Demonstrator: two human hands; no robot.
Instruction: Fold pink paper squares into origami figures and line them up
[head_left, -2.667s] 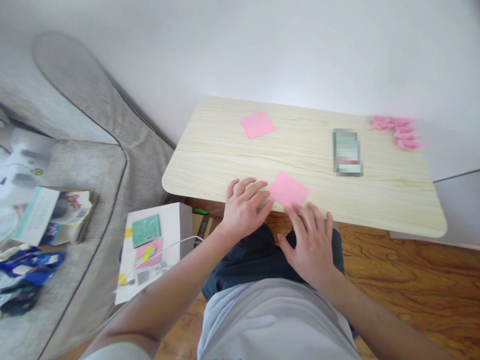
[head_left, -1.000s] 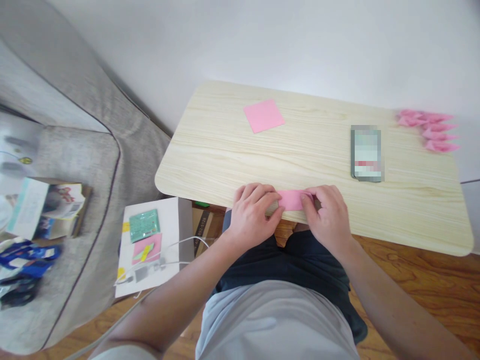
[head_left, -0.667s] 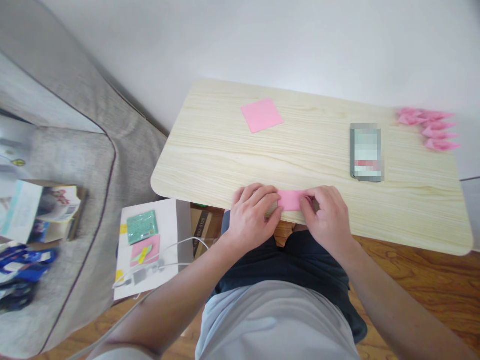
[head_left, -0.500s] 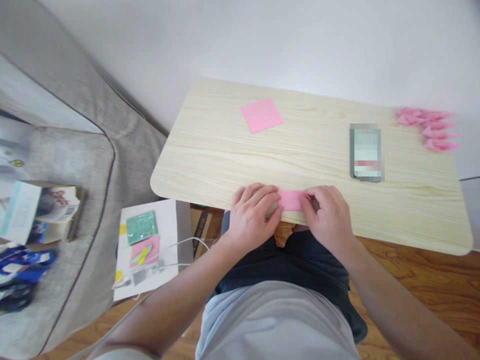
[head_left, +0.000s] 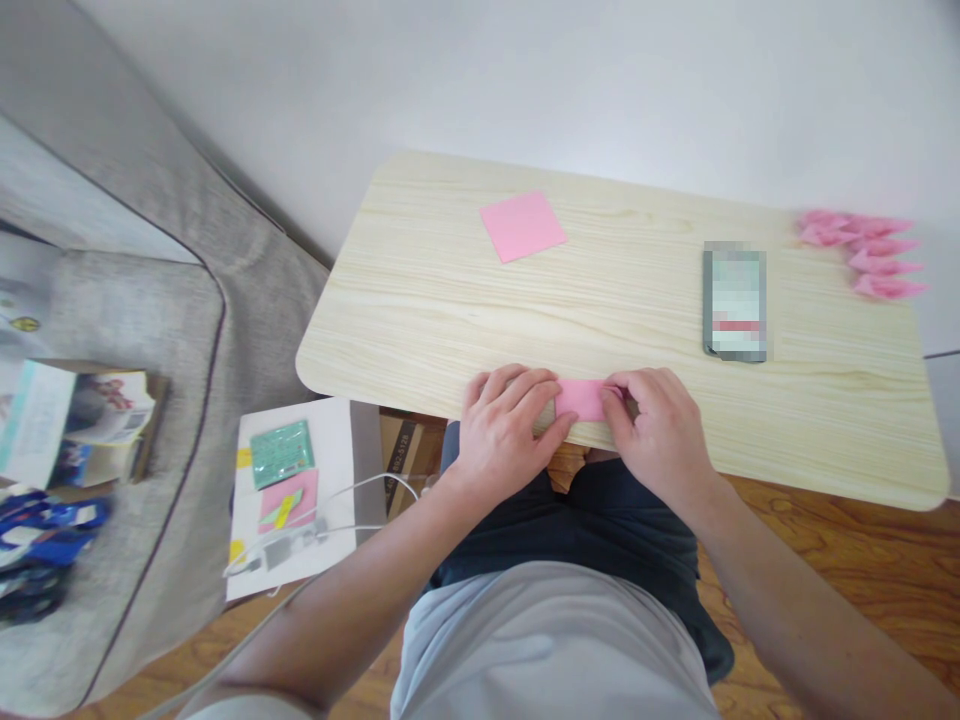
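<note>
A folded pink paper (head_left: 581, 399) lies at the near edge of the light wooden table (head_left: 450, 310). My left hand (head_left: 506, 425) has its fingers curled down on the paper's left end. My right hand (head_left: 660, 430) pinches and presses its right end. Both hands touch the paper, which shows only as a narrow strip between them. A flat pink paper square (head_left: 523, 225) lies alone at the far left of the table. Several folded pink paper pieces (head_left: 862, 255) sit in a cluster at the far right corner.
A phone (head_left: 735, 303) lies face up right of centre on the table. Left of the table stands a grey sofa (head_left: 112, 300) with books (head_left: 75, 420) on it. A white box (head_left: 292, 490) with cards and a cable sits on the wooden floor (head_left: 847, 560).
The pink square that lay flat under my fingertips has been folded into a narrow strip, and both hands have closed in on it. Over the last second the hands hardly move.
</note>
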